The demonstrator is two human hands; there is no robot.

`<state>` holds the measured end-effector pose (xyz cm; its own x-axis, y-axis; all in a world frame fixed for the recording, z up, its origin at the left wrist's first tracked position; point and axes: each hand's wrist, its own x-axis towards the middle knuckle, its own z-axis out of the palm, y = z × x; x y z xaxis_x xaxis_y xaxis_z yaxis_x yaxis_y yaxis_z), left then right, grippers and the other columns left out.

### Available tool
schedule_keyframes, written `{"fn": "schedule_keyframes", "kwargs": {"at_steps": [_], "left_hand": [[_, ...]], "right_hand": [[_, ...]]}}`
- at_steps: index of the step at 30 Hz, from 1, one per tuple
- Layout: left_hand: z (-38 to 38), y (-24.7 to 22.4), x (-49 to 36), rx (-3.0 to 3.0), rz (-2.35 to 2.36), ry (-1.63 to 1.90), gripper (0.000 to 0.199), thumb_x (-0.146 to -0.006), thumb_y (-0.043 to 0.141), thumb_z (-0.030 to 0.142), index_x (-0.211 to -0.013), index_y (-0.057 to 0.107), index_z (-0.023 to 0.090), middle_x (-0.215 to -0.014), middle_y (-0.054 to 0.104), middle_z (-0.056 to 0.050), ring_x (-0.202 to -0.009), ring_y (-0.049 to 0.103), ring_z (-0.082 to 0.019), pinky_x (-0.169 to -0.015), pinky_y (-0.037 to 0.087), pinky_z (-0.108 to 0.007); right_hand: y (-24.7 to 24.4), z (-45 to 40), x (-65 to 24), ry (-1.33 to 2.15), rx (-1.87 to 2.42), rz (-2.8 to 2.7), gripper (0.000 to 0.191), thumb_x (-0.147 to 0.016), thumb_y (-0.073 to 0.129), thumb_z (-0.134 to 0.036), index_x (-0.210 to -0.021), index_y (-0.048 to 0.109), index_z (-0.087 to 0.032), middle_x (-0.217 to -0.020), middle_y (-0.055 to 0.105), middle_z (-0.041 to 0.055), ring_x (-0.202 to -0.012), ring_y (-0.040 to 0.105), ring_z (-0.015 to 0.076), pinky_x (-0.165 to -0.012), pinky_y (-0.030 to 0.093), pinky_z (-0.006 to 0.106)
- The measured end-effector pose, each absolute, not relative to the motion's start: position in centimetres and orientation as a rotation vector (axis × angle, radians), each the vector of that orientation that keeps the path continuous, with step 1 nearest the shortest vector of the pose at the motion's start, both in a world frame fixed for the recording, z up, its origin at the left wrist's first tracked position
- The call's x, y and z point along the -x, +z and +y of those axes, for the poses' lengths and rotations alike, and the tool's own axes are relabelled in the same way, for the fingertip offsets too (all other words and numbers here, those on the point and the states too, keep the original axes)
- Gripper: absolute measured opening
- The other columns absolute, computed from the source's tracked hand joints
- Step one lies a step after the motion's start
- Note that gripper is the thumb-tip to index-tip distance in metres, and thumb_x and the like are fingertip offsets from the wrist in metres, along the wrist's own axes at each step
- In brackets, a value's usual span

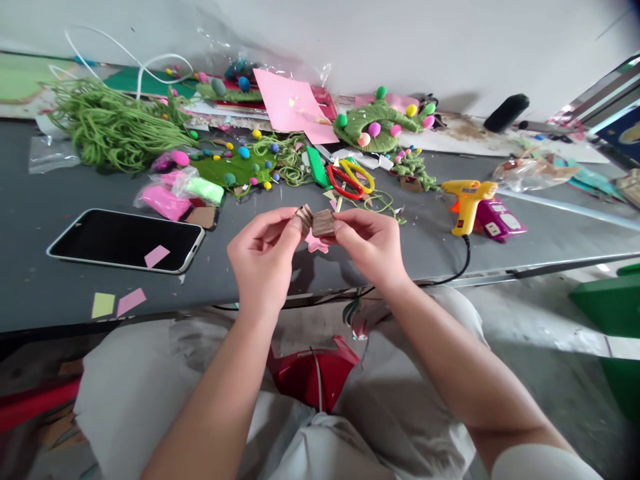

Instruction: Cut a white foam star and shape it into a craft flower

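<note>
My left hand [265, 257] pinches a small brown corrugated cardboard piece [304, 217] between thumb and fingers. Opposite it, my right hand [367, 247] grips another brown cardboard part [324, 224]. The two parts meet at their inner edges above the table's front; whether they are one folded piece or two, I cannot tell. Just below them a pink star-shaped cutout [317, 243] shows partly. Behind my hands lie red-handled scissors [345, 183] and a yellow-handled pair [361, 175], near a green object [317, 167].
A yellow glue gun [467, 200] stands at right, its cord hanging over the edge. To the left are a phone [125, 240], packets of pink clay [165, 200] and green yarn [117, 123]. A yarn-wrapped wreath [373, 127] with colored balls lies behind. Paper scraps [131, 302] lie near the front edge.
</note>
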<state>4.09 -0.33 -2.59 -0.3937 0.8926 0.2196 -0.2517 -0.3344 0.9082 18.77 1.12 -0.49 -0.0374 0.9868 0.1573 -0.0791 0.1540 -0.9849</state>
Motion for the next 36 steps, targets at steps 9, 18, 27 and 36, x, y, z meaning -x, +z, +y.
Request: {"fn": "schedule_keyframes", "kwargs": {"at_steps": [9,18,27,36], "left_hand": [[-0.3,-1.9,-4.3,-0.762,0.973,1.749,0.015,-0.076,0.084,0.020,-0.091,0.080,0.021,-0.090,0.082,-0.002,-0.086,0.079,-0.018,-0.082,0.069,-0.034],[-0.2,-1.8,-4.3,-0.705,1.027,1.725,0.016,-0.077,0.084,0.024,-0.092,0.079,0.021,-0.088,0.081,-0.002,-0.082,0.079,-0.017,-0.079,0.068,-0.032],[-0.2,-2.0,-4.3,-0.681,1.045,1.715,0.018,-0.078,0.084,0.025,-0.094,0.078,0.021,-0.090,0.081,-0.002,-0.081,0.078,-0.017,-0.078,0.068,-0.033],[-1.4,-2.0,-4.6,-1.495,1.206,1.631,0.022,-0.092,0.072,0.025,-0.113,0.078,0.022,-0.118,0.080,-0.007,-0.108,0.076,-0.023,-0.099,0.062,-0.038]], "right_hand": [[0.0,1.5,-19.0,1.244,1.042,-1.141,0.010,-0.076,0.072,-0.025,-0.082,0.076,-0.018,-0.071,0.077,0.0006,-0.067,0.077,0.0205,-0.072,0.068,0.038],[-0.1,2.1,-19.4,1.250,1.105,-1.114,0.012,-0.077,0.069,-0.026,-0.082,0.075,-0.018,-0.071,0.076,0.0009,-0.065,0.074,0.0177,-0.066,0.065,0.032],[-0.1,2.4,-19.7,1.270,1.123,-1.138,0.012,-0.081,0.067,-0.025,-0.083,0.074,-0.016,-0.069,0.075,0.0015,-0.061,0.073,0.0152,-0.059,0.061,0.026],[0.5,1.6,-19.5,1.434,1.003,-1.308,0.022,-0.087,0.078,-0.041,-0.090,0.080,-0.020,-0.079,0.078,0.0014,-0.072,0.075,0.0163,-0.072,0.064,0.028]]}}
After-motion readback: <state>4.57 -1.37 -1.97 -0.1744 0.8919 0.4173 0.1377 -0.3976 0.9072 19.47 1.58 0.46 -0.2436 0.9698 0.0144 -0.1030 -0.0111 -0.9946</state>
